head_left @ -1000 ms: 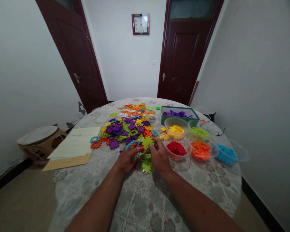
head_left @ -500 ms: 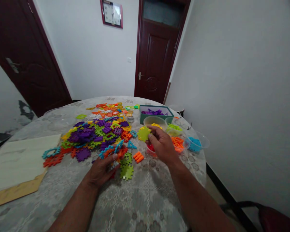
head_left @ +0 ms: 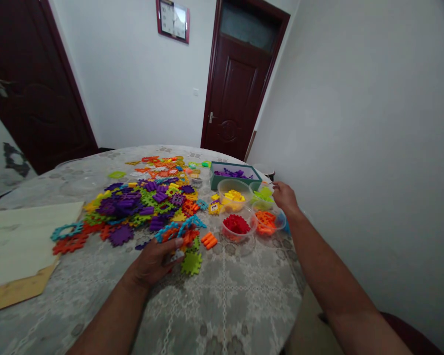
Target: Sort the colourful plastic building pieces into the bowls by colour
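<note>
My left hand (head_left: 153, 260) lies on the table's near side, fingers curled over a cluster of joined toy pieces (head_left: 185, 235) in blue, orange and green. A green star piece (head_left: 191, 263) sticks out beside it. My right hand (head_left: 284, 197) is stretched out to the far right, just past the clear bowl of green pieces (head_left: 263, 195). Its fingers hang loosely apart and nothing shows in them. Beside it stand clear bowls of yellow pieces (head_left: 234, 190), red pieces (head_left: 237, 225) and orange pieces (head_left: 265, 221).
A big heap of mixed coloured pieces (head_left: 140, 202) covers the middle of the round table (head_left: 225, 305). A teal box of purple pieces (head_left: 235, 173) stands at the back. Paper on a board (head_left: 18, 241) lies at the left. The table edge runs close on the right.
My right hand carried a green star piece from the cluster out to the bowls on the right, and the piece no longer shows in it. My left hand stayed on the cluster. The view turned right.
</note>
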The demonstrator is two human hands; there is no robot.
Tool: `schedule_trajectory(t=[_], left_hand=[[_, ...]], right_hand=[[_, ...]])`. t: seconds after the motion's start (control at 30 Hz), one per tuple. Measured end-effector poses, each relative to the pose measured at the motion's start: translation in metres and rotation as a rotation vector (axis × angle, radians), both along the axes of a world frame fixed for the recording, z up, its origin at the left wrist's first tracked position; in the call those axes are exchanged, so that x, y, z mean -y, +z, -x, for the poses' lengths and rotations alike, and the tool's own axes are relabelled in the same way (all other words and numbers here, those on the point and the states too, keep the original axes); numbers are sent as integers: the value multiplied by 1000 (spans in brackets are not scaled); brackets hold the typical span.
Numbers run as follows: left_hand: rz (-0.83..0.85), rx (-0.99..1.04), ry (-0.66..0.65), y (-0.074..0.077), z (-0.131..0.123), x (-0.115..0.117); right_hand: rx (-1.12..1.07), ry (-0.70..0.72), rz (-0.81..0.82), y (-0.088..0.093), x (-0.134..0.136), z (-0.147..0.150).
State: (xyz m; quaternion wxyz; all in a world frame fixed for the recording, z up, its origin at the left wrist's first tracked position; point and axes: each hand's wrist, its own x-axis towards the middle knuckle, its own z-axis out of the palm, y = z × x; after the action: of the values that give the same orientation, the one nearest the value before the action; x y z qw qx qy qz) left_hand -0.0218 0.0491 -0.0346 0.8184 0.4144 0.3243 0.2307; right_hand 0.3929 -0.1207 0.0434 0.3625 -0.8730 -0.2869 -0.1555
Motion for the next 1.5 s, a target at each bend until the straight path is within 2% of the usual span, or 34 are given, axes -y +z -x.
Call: schedule_trajectory(t=[0.1,0.2,0.27,0.37,0.47,0.6,0.7,0.83,1.03,1.17,1.27,1.4,1.5], left_hand=[[-23,-9,-26,4,0,1],[-29,-13,-51,5,1,1],[-21,-20,-57,5,1,1],[-33,4,-82,2,1,1],[-74,55,-140,-1,3,2],[-102,120,-188,-4,3,3],[-95,105,-175,-4,2,4],[-74,109,-171,-2,2,6],[-105,234,-299,1,0,7],[-98,227,-326,0,0,8],[-92,237,-367,-2,0,8],[-107,249,-455,-3,1,8],[-119,278,-465,-5,1,6]], right_hand=[[66,-46,-57,1,2,8],[130,-17,-129,1,2,41],[140,113,-226,-1,0,78],[80,450,-335,-6,-8,147],[36,713,-269,-13,-16,206],[-4,892,-159,-26,-30,247],[-2,933,-141,-39,-39,259],[-6,896,-161,-47,-47,261],[-119,911,-136,-48,-48,254],[-171,903,-165,-51,-44,255],[-207,916,-119,-53,-40,257],[-205,940,-66,-56,-38,257],[-190,926,-112,-59,-37,255]])
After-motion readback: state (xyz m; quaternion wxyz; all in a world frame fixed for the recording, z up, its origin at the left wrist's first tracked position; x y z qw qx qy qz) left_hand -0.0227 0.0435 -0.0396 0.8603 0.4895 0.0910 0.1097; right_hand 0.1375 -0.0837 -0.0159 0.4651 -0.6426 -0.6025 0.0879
